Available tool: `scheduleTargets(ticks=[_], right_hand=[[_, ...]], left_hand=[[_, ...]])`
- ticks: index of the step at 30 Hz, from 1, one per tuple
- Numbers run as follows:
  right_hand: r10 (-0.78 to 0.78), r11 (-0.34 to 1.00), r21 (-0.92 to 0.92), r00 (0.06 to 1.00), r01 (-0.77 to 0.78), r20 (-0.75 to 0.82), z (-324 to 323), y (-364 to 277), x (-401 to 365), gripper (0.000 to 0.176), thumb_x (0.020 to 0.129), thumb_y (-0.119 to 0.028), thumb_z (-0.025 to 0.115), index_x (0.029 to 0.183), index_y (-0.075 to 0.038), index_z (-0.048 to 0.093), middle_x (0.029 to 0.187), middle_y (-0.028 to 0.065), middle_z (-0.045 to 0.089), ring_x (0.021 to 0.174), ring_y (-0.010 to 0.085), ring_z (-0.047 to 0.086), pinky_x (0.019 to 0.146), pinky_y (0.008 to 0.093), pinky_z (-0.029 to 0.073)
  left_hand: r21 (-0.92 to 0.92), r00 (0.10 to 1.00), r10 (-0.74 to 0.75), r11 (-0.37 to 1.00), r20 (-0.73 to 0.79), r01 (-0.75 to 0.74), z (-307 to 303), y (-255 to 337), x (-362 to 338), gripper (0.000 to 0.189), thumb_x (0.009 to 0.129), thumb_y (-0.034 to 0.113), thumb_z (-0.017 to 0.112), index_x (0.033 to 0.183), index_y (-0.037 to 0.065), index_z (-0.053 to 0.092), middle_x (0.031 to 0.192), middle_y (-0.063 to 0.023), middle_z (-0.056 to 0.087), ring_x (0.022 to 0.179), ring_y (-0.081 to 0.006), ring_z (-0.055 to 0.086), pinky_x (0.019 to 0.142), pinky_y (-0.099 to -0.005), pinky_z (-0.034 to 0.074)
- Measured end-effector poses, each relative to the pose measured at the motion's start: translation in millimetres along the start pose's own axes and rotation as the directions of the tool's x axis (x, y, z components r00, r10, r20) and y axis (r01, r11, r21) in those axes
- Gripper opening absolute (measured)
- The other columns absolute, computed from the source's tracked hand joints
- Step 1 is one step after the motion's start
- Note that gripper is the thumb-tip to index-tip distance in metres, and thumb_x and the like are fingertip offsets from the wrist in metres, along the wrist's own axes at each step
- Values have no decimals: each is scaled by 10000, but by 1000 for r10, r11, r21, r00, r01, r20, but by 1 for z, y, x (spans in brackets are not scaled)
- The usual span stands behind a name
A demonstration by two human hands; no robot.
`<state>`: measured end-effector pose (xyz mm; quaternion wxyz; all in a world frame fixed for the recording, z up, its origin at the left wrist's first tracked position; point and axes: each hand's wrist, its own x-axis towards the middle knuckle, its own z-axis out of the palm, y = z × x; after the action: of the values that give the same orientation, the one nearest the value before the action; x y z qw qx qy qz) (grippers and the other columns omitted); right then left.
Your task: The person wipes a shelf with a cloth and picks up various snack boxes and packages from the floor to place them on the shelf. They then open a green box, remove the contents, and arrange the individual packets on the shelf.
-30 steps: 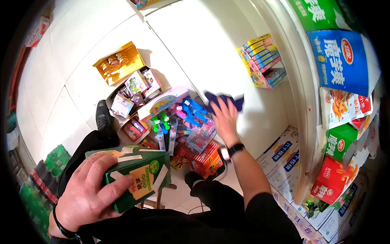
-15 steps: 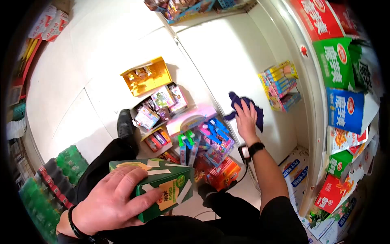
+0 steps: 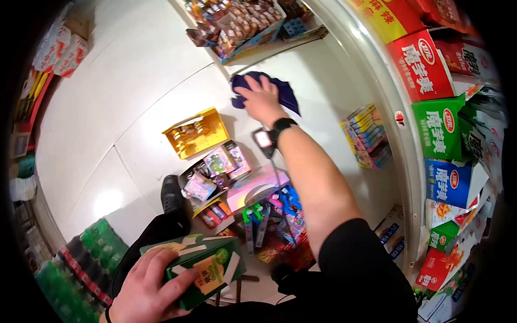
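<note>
My left hand grips a green box with a yellow label, fingers over its top and thumb on its side. My right hand presses a dark purple cloth onto the white shelf surface, near its left edge. The cloth spreads out to the right of the fingers. A black watch is on my right wrist, and a small device on a cord hangs beside it.
Below the right hand stand a yellow box, a box of small packets and colourful toys. A small display box stands on the shelf. Snack boxes line the right; green bottle packs are lower left.
My right hand has moved up and to the left with the cloth, towards the brown packets at the top. The view has shifted; my left hand still holds the green box.
</note>
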<state>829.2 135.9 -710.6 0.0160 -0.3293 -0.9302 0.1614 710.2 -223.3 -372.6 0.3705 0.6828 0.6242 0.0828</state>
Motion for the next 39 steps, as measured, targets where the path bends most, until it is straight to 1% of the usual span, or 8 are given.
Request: scheduleTargets(ticks=[2, 6, 11, 16, 18, 25, 32, 39], right_hand=[[17, 1000, 11, 1000, -17, -26, 6, -9, 15, 430, 882, -160, 617, 1292, -275, 675, 1586, 69, 370, 1450, 407, 263, 1179, 530, 197], [-17, 1000, 22, 995, 20, -103, 3, -12, 4, 389, 807, -99, 649, 1169, -226, 718, 1517, 52, 438, 1398, 383, 326, 1142, 510, 270], [-116, 993, 0, 980, 118, -162, 7, -1, -63, 701, 746, -27, 656, 1411, -208, 530, 1465, 72, 471, 1334, 386, 400, 1096, 535, 336], [-82, 996, -32, 996, 82, -25, -11, 10, -136, 765, 702, -4, 685, 1423, -195, 517, 1455, 80, 457, 1349, 372, 380, 1121, 511, 319], [-33, 998, -44, 999, 33, 17, -8, 9, -126, 804, 685, -12, 686, 1443, -196, 490, 1474, 92, 427, 1366, 386, 351, 1142, 529, 282], [138, 987, -48, 968, -151, -208, 19, -12, -3, 727, 678, -117, 721, 1375, -205, 536, 1442, 82, 451, 1324, 388, 381, 1128, 515, 302], [318, 924, -125, 909, -361, -270, 7, -35, 64, 593, 675, -371, 805, 1193, -158, 611, 1288, 83, 527, 1208, 368, 450, 1029, 521, 359], [337, 923, -131, 924, -362, -181, 6, -30, 53, 603, 709, -316, 784, 1250, -155, 572, 1349, 79, 494, 1251, 362, 425, 1060, 507, 347]], left_hand=[[7, 1000, 4, 1000, 6, -4, 1, 0, 3, 618, 603, 266, 866, 1166, 111, 663, 1185, -216, 545, 1048, -441, 619, 874, -497, 544], [-8, 999, 5, 1000, 36, -5, -2, 2, 4, 628, 609, 277, 863, 1179, 108, 659, 1188, -223, 537, 1056, -456, 611, 884, -518, 540], [-62, 996, 20, 998, 90, -14, -7, 1, -1, 697, 590, 343, 846, 1224, 127, 653, 1200, -226, 530, 1098, -456, 592, 935, -534, 518], [-86, 996, 24, 996, 80, -17, -9, -14, -11, 707, 589, 363, 833, 1238, 145, 656, 1197, -223, 526, 1089, -447, 592, 937, -533, 519], [-83, 998, 54, 995, 45, -50, -9, -20, -14, 699, 597, 378, 824, 1238, 153, 660, 1195, -221, 525, 1077, -439, 596, 929, -525, 527], [-117, 999, 28, 993, 32, -24, -16, -36, -25, 656, 627, 393, 802, 1225, 160, 671, 1184, -212, 524, 1063, -423, 602, 926, -520, 533], [-64, 999, 34, 997, -31, -36, -9, -45, -36, 560, 668, 342, 764, 1195, 167, 688, 1147, -203, 542, 1050, -413, 615, 931, -507, 543], [-104, 1000, -4, 995, -3, 4, -14, -38, -32, 596, 626, 330, 772, 1191, 158, 684, 1161, -206, 536, 1064, -410, 609, 939, -507, 539]])
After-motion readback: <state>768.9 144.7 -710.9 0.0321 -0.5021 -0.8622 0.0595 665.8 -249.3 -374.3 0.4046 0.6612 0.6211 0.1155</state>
